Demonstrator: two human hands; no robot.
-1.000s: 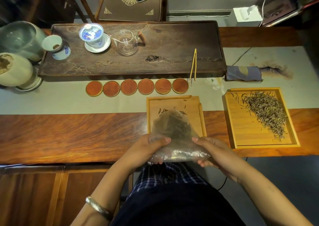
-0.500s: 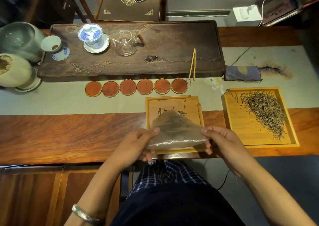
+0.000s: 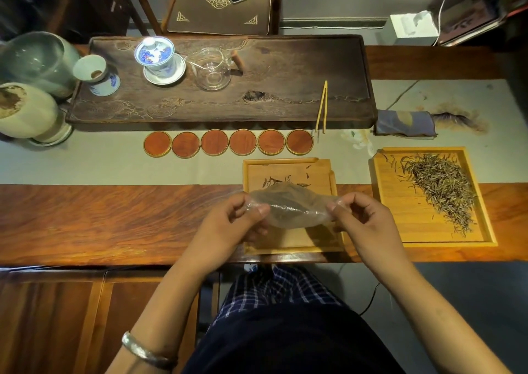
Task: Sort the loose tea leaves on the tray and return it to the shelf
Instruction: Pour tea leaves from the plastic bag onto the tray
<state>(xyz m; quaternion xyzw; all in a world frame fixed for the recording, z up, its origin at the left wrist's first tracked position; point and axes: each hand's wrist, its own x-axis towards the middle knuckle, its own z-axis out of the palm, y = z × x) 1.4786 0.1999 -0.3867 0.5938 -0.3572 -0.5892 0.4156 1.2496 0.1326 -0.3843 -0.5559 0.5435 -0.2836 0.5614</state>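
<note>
Clear plastic, thin and crinkled, is what both hands are working: the left hand (image 3: 228, 225) pinches one end of the plastic bag (image 3: 288, 205) between thumb and curled fingers, the right hand (image 3: 368, 225) pinches the other, and the bag hangs stretched between them just above the near bamboo tray (image 3: 288, 245). Dark leaf seems to show through the film, though how much is hard to tell. To do this step well, I judge the mouth should be kept level or tipped up while it is opened or closed, held directly over the tray so anything that spills lands on bamboo rather than on the wooden table (image 3: 114, 219); a light, even pull should serve, since such film tears or slips easily. That near tray holds only a few stray tea leaves (image 3: 285, 179) toward its far side. Just to the right, apart from it, the second bamboo tray (image 3: 388, 230) carries the main heap of loose tea leaves (image 3: 440, 185), spread in a long drift with strays at the edges. Farther off lie six round coasters (image 3: 228, 142) in a row, then the dark tea tray (image 3: 285, 93) bearing bamboo tongs (image 3: 321, 107), an empty-looking glass pitcher (image 3: 213, 69), a lidded blue-and-white gaiwan (image 3: 155, 54) and a small cup (image 3: 94, 72).
</note>
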